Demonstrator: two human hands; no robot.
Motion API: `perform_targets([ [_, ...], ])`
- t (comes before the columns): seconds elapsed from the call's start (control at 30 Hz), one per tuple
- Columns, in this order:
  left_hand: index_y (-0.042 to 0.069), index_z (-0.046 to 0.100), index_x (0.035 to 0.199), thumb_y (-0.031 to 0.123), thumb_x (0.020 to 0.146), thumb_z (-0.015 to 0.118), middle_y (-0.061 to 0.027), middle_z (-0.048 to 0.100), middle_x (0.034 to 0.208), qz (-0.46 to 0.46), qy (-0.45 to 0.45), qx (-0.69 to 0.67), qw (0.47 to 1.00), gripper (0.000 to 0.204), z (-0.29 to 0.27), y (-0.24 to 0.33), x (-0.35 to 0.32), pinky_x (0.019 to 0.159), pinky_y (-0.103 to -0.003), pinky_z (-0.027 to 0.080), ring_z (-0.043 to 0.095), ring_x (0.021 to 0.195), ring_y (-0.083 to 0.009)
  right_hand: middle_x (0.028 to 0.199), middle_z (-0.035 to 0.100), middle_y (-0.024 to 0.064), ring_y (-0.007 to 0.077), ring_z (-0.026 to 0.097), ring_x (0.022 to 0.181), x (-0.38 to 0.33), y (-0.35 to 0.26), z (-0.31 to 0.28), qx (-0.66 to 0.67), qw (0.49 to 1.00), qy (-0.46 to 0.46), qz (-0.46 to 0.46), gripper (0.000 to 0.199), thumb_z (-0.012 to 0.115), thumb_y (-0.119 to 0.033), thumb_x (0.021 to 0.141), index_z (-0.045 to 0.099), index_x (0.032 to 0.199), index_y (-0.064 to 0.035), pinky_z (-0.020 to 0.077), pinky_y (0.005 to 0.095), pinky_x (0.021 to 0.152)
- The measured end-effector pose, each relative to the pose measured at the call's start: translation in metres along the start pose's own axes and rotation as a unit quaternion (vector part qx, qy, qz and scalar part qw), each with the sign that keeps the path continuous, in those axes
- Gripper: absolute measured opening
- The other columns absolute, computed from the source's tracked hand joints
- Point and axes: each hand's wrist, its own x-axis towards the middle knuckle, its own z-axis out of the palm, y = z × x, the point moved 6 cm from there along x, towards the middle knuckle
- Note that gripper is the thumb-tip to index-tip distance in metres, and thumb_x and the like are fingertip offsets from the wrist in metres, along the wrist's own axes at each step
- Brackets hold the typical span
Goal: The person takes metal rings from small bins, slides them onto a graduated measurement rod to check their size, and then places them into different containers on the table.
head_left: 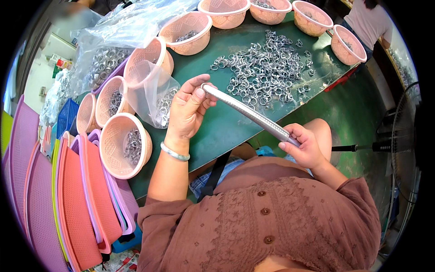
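A silver ring mandrel (pixel 253 115), long and tapered with fine marks along it, slants across my front above the table edge. My right hand (pixel 306 144) is wrapped round its thick end. At the narrow tip, the thumb and fingers of my left hand (pixel 191 106) pinch what looks like a small metal ring, partly hidden by the fingers. Beyond the mandrel, a loose heap of silver rings (pixel 260 68) spreads over the green table (pixel 210 136). Close to my left wrist lies a clear plastic bag (pixel 152 90) with more rings inside.
Several pink baskets, such as a near one (pixel 121 165) holding rings, line the table's left and far edges. Stacked purple and coral trays (pixel 88 195) stand at my left. A large clear bag (pixel 131 29) lies at far left. A fan (pixel 401 136) is at right; another person (pixel 369 22) is beyond.
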Motion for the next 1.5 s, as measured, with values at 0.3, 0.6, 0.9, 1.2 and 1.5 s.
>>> perform_targets([
  [0.3, -0.002, 0.057, 0.103, 0.005, 0.082, 0.057, -0.0045, 0.059, 0.084, -0.041, -0.008, 0.082, 0.996, 0.022, 0.006, -0.011, -0.005, 0.069, -0.021, 0.043, 0.053, 0.075, -0.0094, 0.069, 0.053, 0.0014, 0.0058, 0.045, 0.059, 0.0, 0.002, -0.001, -0.055, 0.998, 0.017, -0.035, 0.02, 0.062, -0.003, 0.075, 0.052, 0.091, 0.0001, 0.0365, 0.0197, 0.053],
  [0.6, -0.003, 0.056, 0.106, 0.006, 0.081, 0.056, -0.0082, 0.057, 0.093, -0.058, -0.034, 0.061, 0.996, 0.026, 0.009, -0.017, -0.008, 0.074, -0.026, 0.043, 0.052, 0.077, -0.013, 0.07, 0.055, 0.0029, 0.0072, 0.049, 0.062, 0.001, 0.001, 0.001, -0.098, 0.993, 0.026, -0.068, 0.02, 0.062, -0.001, 0.074, 0.052, 0.091, -0.0009, 0.0397, 0.0208, 0.055],
  [0.9, -0.004, 0.056, 0.107, 0.005, 0.08, 0.057, -0.0073, 0.054, 0.097, -0.054, -0.061, 0.082, 0.993, 0.028, 0.015, -0.015, -0.008, 0.074, -0.024, 0.043, 0.051, 0.081, -0.0127, 0.073, 0.054, 0.0033, 0.0078, 0.05, 0.062, 0.0, -0.001, 0.0, -0.135, 0.986, 0.044, -0.087, 0.022, 0.063, 0.001, 0.073, 0.052, 0.092, -0.0014, 0.0408, 0.0214, 0.055],
  [1.2, -0.005, 0.055, 0.108, 0.007, 0.08, 0.06, -0.009, 0.051, 0.104, -0.032, -0.085, 0.147, 0.985, 0.031, 0.017, -0.006, -0.009, 0.079, -0.025, 0.044, 0.052, 0.089, -0.0147, 0.071, 0.053, 0.0022, 0.0065, 0.048, 0.061, -0.001, 0.002, 0.006, -0.126, 0.989, 0.036, -0.072, 0.022, 0.062, 0.001, 0.075, 0.052, 0.093, -0.0015, 0.0402, 0.0208, 0.055],
  [1.5, -0.004, 0.056, 0.107, 0.007, 0.077, 0.062, -0.0078, 0.052, 0.099, -0.036, -0.085, 0.153, 0.984, 0.032, 0.018, -0.007, -0.01, 0.079, -0.025, 0.042, 0.051, 0.088, -0.0137, 0.07, 0.053, 0.003, 0.0074, 0.049, 0.06, -0.005, 0.004, 0.005, -0.136, 0.987, 0.042, -0.072, 0.022, 0.062, 0.0, 0.074, 0.052, 0.093, -0.0014, 0.0404, 0.0212, 0.055],
])
